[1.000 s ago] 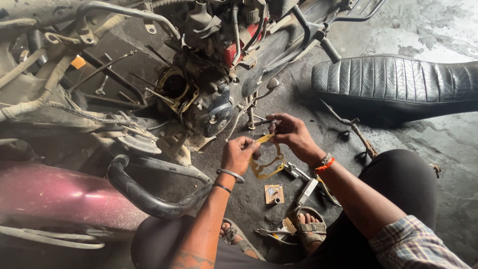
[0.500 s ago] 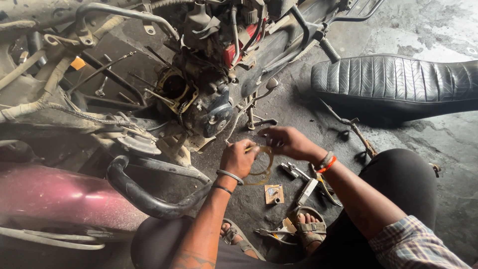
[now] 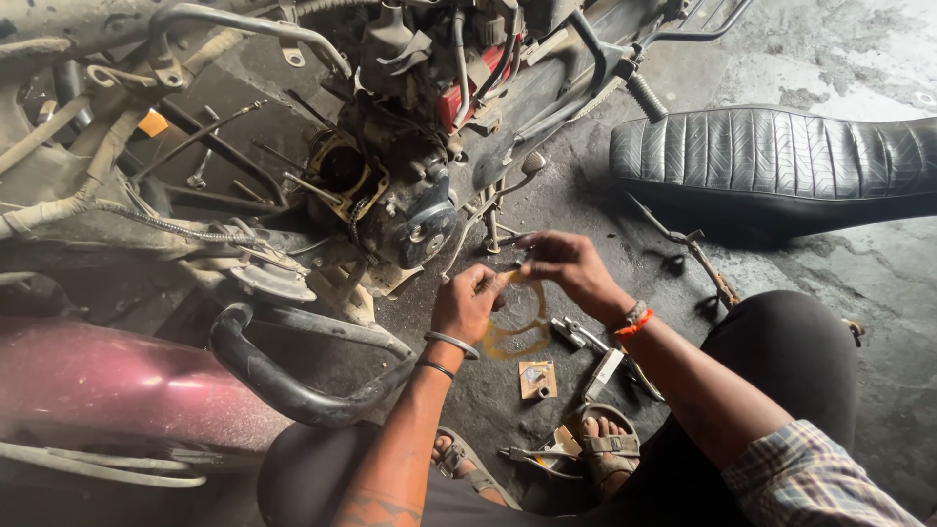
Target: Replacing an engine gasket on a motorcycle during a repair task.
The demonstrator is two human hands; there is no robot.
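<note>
A thin yellowish gasket (image 3: 519,327) hangs between both hands in front of a stripped motorcycle engine (image 3: 390,195). My left hand (image 3: 467,301) pinches its upper left edge; there are metal bangles on that wrist. My right hand (image 3: 568,265) pinches the top of the gasket just to the right, with an orange thread band around the wrist. The gasket's lower loop dangles above the oily floor. The open cylinder mouth with its studs (image 3: 342,168) lies up and to the left of the hands.
A black motorcycle seat (image 3: 781,161) lies on the floor at the right. A maroon fuel tank (image 3: 117,381) and a black curved guard bar (image 3: 283,381) sit at the lower left. Spanners (image 3: 586,337), a small cardboard piece (image 3: 538,379) and pliers (image 3: 532,456) lie by my sandalled feet.
Both hands have shifted slightly while holding the gasket; the right hand has moved up over its top edge and the gasket now hangs lower between them.
</note>
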